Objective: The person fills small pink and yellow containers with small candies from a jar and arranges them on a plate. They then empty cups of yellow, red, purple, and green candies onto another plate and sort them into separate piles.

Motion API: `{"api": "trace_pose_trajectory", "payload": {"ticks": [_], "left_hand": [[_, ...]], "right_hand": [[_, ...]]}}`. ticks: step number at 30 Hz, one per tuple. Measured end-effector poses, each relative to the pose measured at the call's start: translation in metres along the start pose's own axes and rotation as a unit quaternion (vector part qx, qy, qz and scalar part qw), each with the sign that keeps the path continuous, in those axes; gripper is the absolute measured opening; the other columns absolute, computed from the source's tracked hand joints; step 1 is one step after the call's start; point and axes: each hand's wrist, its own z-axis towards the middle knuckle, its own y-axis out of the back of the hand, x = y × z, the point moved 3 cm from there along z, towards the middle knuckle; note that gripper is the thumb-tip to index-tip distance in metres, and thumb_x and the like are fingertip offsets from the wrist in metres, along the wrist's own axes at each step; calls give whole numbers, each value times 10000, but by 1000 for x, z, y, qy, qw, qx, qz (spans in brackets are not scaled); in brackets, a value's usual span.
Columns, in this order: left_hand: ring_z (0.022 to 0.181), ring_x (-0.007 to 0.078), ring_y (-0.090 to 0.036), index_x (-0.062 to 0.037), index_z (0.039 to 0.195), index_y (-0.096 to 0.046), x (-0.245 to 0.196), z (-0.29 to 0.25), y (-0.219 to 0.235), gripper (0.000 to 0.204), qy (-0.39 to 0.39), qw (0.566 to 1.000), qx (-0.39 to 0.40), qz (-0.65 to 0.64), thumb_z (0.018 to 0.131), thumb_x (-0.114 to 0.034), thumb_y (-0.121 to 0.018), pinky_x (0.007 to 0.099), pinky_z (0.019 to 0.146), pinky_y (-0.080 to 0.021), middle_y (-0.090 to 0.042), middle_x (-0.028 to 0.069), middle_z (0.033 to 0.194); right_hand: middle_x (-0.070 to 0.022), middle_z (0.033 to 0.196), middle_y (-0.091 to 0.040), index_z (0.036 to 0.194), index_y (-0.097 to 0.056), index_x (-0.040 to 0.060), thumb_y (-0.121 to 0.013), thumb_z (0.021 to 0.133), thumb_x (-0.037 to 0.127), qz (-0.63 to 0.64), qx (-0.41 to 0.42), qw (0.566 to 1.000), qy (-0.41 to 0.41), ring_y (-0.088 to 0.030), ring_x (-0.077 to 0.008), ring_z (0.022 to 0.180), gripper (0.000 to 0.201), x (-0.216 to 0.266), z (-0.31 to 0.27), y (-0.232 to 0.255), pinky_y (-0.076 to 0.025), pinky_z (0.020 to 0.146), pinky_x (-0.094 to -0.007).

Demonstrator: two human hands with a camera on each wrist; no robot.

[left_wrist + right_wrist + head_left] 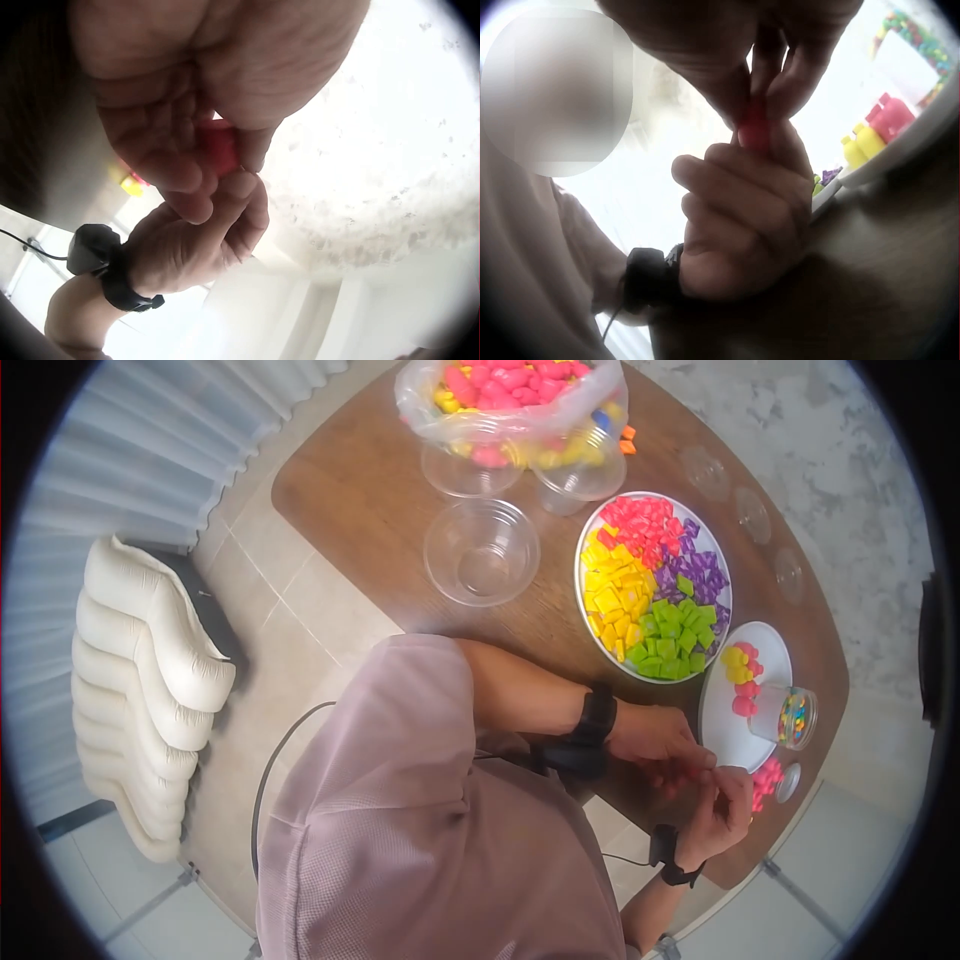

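My left hand (655, 740) curls round a small pinkish-red bottle (217, 146), whose lower part lies hidden in the fingers. The fingertips of my right hand (715, 822) pinch together at its top, meeting the left fingertips near the table's edge. In the right wrist view the red bottle (755, 136) shows between both hands. Just beyond them, a white oval plate (725, 715) carries several small yellow and pink bottles (742, 668) and a clear jar (797, 718) of many-coloured bits, lying on its side.
A pile of small pink pieces (766, 782) and a round lid (788, 782) lie beside the plate. Farther left, a white tray (585, 615) holds pink, purple, yellow and green wrapped pieces. Clear plastic bowls (482, 552) and a bag (425, 420) of pink and yellow bottles stand beyond.
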Motion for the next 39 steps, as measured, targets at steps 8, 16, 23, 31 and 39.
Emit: {"api": "trace_pose_trajectory", "payload": {"ticks": [8,16,23,31,39], "left_hand": [[683,173,-702,8,978,-703,1,-2,-1,526,21,998,-8,61,1006,-508,-604,262,609,-534,-688,81,789],[679,132,-683,9,912,-724,-12,-9,-7,457,-15,987,-28,159,997,-434,-652,257,617,-532,-701,56,775],[741,86,-669,2,1128,-718,4,-6,-2,248,-56,961,-54,266,955,-177,-728,244,665,-534,-732,50,852],[779,79,-668,21,1237,-673,11,-14,-16,369,-61,947,-48,311,914,-129,-773,240,701,-539,-729,40,908],[767,44,-621,6,1280,-654,4,-14,-17,361,26,942,-47,330,946,-104,-734,221,679,-501,-674,-8,887]], "right_hand": [[-45,884,-583,958,-616,-15,-579,988,-31,40,-63,992,-101,-561,-133,817,50,-17,-24,-13,-470,699,-262],[1,642,-562,869,-566,58,-598,1036,133,173,-179,936,-250,-513,-58,544,186,-8,-37,-32,-387,509,-207],[-34,694,-621,921,-568,63,-596,1049,199,308,-194,878,-311,-539,-64,531,188,-9,-51,-44,-403,475,-203],[-49,762,-654,1032,-559,44,-570,1060,213,375,-202,842,-330,-585,-84,563,171,-7,-67,-44,-444,494,-211],[-18,670,-618,972,-628,59,-587,1037,168,255,-240,865,-360,-541,-65,525,134,-38,-78,46,-414,485,-203]]}}
